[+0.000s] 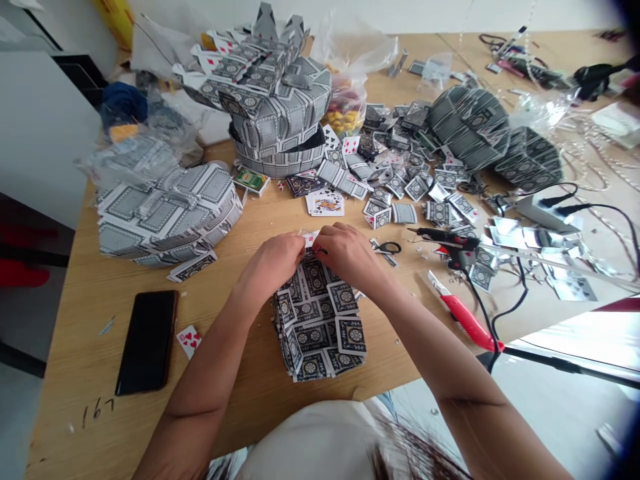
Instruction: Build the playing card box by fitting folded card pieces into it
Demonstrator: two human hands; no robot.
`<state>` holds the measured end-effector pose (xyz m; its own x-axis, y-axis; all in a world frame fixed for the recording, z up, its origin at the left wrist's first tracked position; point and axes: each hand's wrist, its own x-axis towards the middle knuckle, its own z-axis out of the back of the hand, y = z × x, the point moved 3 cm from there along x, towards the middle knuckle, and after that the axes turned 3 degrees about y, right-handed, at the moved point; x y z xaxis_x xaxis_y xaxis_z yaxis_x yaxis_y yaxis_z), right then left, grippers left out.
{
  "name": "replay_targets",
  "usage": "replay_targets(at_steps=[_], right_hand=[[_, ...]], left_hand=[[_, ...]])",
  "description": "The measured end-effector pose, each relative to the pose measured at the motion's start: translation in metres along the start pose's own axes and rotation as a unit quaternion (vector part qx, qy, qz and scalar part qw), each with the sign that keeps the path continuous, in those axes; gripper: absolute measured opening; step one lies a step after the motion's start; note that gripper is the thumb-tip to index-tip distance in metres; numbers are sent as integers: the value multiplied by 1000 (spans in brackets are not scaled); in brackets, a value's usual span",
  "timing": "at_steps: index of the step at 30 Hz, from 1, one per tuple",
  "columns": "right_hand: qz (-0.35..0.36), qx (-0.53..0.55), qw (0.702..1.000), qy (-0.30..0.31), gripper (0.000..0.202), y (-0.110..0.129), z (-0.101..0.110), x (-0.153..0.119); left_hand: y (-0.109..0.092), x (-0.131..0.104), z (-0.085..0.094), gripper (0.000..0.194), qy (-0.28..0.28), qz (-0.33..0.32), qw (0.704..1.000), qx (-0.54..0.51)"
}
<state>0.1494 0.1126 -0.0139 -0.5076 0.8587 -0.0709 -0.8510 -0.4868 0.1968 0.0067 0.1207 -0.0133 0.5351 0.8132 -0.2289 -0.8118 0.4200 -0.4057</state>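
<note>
A box-like form covered in black-and-white playing cards (320,327) lies on the table in front of me. My left hand (277,261) is closed at the far left end of this form, fingers pinched together. Across from it, my right hand (347,257) bends over the far right end with its fingers curled inward. Between the fingertips shows a white playing card (311,238) with a red mark, which both hands appear to grip. The fingertips are partly hidden behind the knuckles.
Larger card-built shapes stand at left (170,207) and back (280,113). Folded cards (415,187) pile up behind. Scissors (389,247), a glue gun (450,243) with its cable and a red utility knife (465,313) lie right. A phone (147,342) lies left.
</note>
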Motion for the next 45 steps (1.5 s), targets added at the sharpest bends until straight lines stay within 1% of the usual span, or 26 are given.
replay_targets(at_steps=[4,7,8,10,11,14,16,17,19,21,23,24,26,29,31,33,35,36,37,38,40,42,43,45], right_hand=[[-2,-14,1000,13,16,1,1,4],[0,-27,1000,13,14,2,1,5],[2,-28,1000,11,14,2,1,6],[5,-26,1000,8,14,2,0,6],[5,-25,1000,7,14,3,-1,6],[2,-23,1000,11,15,2,-1,7],[-3,7,1000,13,12,-2,2,5],[-9,39,999,10,10,-6,6,3],[-34,121,992,-13,13,-17,16,-3],[-82,182,979,-47,12,-30,27,-11],[-141,189,970,-65,16,-41,35,-21],[-167,184,967,-61,21,-43,37,-26],[-201,183,962,-27,26,-42,35,-34],[-220,197,955,25,32,-29,24,-43],[-236,181,954,30,32,-21,16,-46],[-244,147,958,27,26,-14,8,-47],[-243,118,963,11,21,-10,1,-49],[-241,106,965,-10,19,-8,0,-50],[-235,94,967,-36,21,-6,-1,-51],[-224,80,969,-66,27,-5,-1,-52],[-187,45,974,-116,38,0,0,-53],[-153,10,979,-138,30,4,1,-53],[-146,-4,979,-143,25,5,1,-52],[-143,-25,978,-147,22,7,0,-52]], left_hand=[[-2,-1,-1,16,-3,7,1000,22],[-1,-1,-1,11,-6,-10,1000,20],[-1,-1,-2,11,-7,-17,1000,12],[0,1,-3,20,-12,-21,1000,0],[-1,1,-4,21,-14,-18,1000,0],[-3,3,-6,12,-13,2,1000,26],[-6,3,-7,14,-7,18,999,44],[-7,3,-7,16,-6,26,998,49],[-7,3,-7,16,-4,32,998,49],[-7,4,-8,15,-7,27,999,39],[-5,4,-8,13,-13,21,999,30],[-4,5,-8,12,-17,19,999,26],[-3,5,-9,10,-24,15,999,22],[-3,6,-10,7,-33,13,999,27],[-3,5,-11,8,-36,11,999,34],[-3,5,-12,9,-36,9,999,40],[-4,5,-12,10,-34,10,998,43],[-4,4,-12,10,-32,10,999,43],[-4,4,-12,10,-30,9,999,43],[-4,4,-12,11,-29,7,999,43],[-5,3,-11,12,-31,1,998,47],[-5,3,-10,13,-33,0,998,53],[-5,3,-10,13,-34,2,998,55],[-4,4,-12,14,-32,5,998,55]])
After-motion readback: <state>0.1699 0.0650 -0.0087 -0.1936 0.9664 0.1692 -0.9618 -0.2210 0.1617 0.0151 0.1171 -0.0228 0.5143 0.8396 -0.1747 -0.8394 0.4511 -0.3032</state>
